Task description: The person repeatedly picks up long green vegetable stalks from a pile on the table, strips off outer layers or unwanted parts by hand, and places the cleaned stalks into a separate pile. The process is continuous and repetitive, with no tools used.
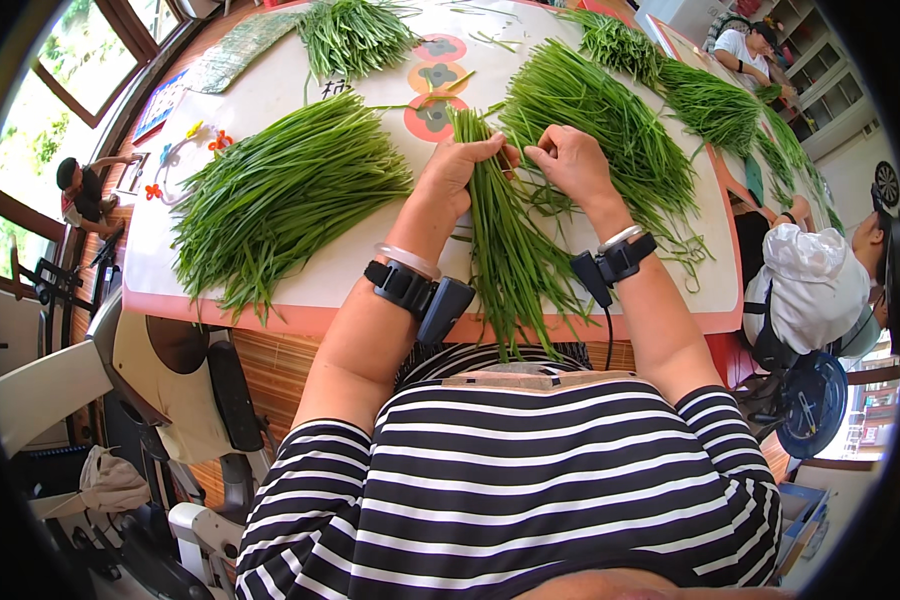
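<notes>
My left hand (460, 165) is wrapped round the upper end of a bunch of garlic chives (515, 255), whose long green leaves hang down over the table's near edge. Close by on the right, my right hand (573, 165) has its fingers pinched together; whether a stalk is between them is too small to make out. A large pile of chives (290, 195) lies to the left of my hands. Another large pile (610, 130) spreads out just behind and beside my right hand. Both wrists wear a black strapped device.
Further chive heaps lie at the table's far side (355, 38) and along the right (710, 105). Loose stalks lie on printed circles (435, 75) on the white tabletop. A seated person in white (805, 280) is at the right; others are farther off. Exercise equipment (180, 370) stands at left.
</notes>
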Demonstrator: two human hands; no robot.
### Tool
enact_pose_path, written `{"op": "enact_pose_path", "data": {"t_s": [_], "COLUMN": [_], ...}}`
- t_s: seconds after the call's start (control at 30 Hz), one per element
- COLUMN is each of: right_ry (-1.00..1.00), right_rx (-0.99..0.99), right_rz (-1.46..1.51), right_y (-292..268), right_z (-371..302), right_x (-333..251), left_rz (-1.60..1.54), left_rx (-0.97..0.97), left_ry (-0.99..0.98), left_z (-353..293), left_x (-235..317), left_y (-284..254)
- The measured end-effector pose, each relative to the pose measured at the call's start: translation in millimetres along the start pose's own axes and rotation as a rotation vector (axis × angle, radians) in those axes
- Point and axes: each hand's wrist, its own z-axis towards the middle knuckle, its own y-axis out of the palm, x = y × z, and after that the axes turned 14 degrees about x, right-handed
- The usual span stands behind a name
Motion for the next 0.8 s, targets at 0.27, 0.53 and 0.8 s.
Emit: {"op": "enact_pose_path", "data": {"t_s": [0.27, 0.53, 0.8], "right_ry": [0.049, 0.153, 0.05], "right_rx": [-0.046, -0.106, -0.111], "right_rz": [0.237, 0.178, 0.051], "right_y": [-20.6, -21.1, -2.4], "right_z": [-11.1, -6.1, -12.7], "right_x": [-27.2, -17.3, -9.2], "left_rz": [-0.042, -0.026, -0.057], "left_rx": [-0.032, -0.016, 0.016], "left_ry": [0.049, -0.049, -0.035], "left_z": [4.2, 2.8, 4.5], "left_x": [-6.1, 0.4, -2.7], "left_y": [-3.0, -2.2, -2.5]}}
